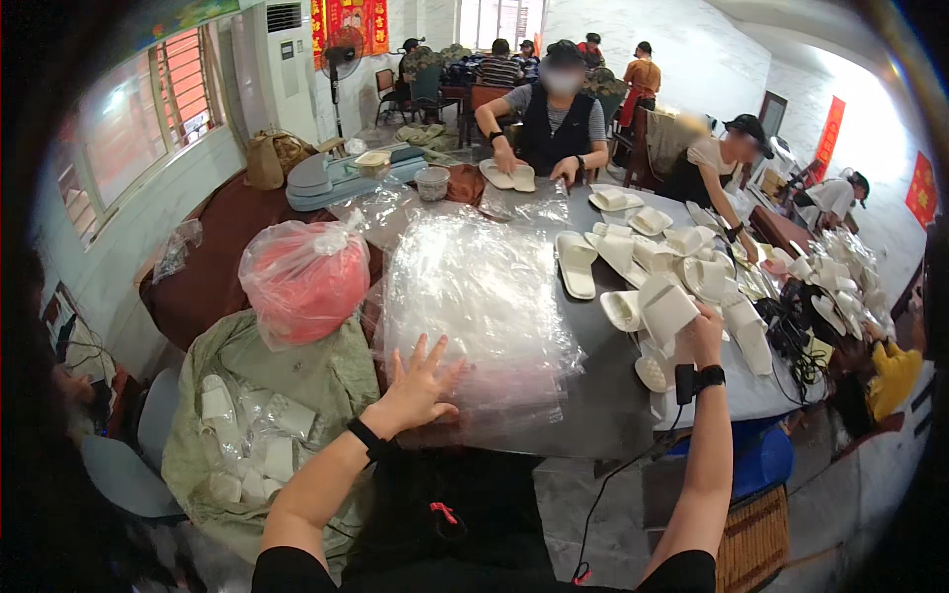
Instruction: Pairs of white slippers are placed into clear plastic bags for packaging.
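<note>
So the step in hand, as I read it, is a pick-up: the right hand (703, 336) is clamped on a white slipper (669, 309), gripping it from the right at the edge of a loose pile of slippers (707, 277) toward the right side of the table (613, 381). Can't tell if it's fully clear of the ones underneath, or if a second one is tucked in that grip. The left hand (420, 387) is a different story: nothing in its grasp, fingers spread, sitting at the near left corner of the stack of clear plastic bags (470, 287) by the table's near edge. Can't say if it's pressing down or just over the film. The two hands are well apart, with bare grey tabletop between stack and pile. Next move, imo, calls for keeping that right grip firm and lifting straight up so the straps don't snag on neighbours, while the left pinches a single sheet of film, since thin plastic likes to cling. Also worth minding the black cables (791, 331) at the table's right edge. Off the left edge there's a green sack (346, 385) holding some wrapped slippers (282, 460).
</note>
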A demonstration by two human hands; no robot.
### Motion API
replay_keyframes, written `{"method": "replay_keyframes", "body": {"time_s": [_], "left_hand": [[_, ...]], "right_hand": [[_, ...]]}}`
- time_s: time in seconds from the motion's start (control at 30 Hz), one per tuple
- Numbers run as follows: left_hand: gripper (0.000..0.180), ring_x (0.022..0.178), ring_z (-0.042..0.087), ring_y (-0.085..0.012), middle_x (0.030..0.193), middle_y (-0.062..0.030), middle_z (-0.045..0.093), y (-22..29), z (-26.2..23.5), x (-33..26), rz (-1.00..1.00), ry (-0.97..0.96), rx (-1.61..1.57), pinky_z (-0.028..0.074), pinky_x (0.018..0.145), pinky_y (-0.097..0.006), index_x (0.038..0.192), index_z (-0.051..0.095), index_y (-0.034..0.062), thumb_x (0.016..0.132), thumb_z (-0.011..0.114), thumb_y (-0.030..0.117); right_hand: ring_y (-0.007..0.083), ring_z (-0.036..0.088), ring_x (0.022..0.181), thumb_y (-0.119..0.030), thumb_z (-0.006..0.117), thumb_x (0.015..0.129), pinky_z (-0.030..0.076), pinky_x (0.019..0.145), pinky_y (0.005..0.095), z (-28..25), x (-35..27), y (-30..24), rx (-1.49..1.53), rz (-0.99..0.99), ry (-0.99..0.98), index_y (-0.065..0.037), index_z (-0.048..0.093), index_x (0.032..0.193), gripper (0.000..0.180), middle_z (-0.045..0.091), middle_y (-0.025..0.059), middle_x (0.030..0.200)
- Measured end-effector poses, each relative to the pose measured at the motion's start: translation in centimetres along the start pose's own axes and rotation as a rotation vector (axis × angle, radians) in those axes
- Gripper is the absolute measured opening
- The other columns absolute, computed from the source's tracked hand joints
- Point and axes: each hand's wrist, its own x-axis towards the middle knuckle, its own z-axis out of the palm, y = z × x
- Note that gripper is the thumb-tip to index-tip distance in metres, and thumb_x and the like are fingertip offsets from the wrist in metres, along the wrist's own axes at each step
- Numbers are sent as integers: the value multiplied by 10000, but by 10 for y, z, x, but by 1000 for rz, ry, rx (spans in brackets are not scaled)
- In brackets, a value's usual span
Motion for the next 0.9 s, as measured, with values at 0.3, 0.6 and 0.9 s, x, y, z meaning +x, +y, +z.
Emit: {"method": "replay_keyframes", "body": {"time_s": [0.3,0.6,0.9], "left_hand": [[689,1434,298,-432,1462,-206,423,-2,18,-17,78,73,-53,188,1078,-775,1274,566,74,775,783,497],[1029,1516,137,-457,1627,-203,240,0,2,-41,109,-82,148,127,1059,-827,1536,360,119,711,798,552],[825,1488,203,-492,1618,-235,244,2,-1,-28,87,-70,11,204,1050,-809,1571,298,199,844,685,243]], "right_hand": [[161,686,824,-64,702,801,540,756,307,5,-28,-7,-432,119,-521,1,790,960,193,759,63,913],[168,670,912,-74,670,812,502,791,270,-17,-20,-16,-331,-58,-184,74,751,986,243,728,85,965],[181,705,926,-139,561,946,548,818,299,-22,-38,-45,683,47,-77,10,683,1102,247,728,89,1023]]}}
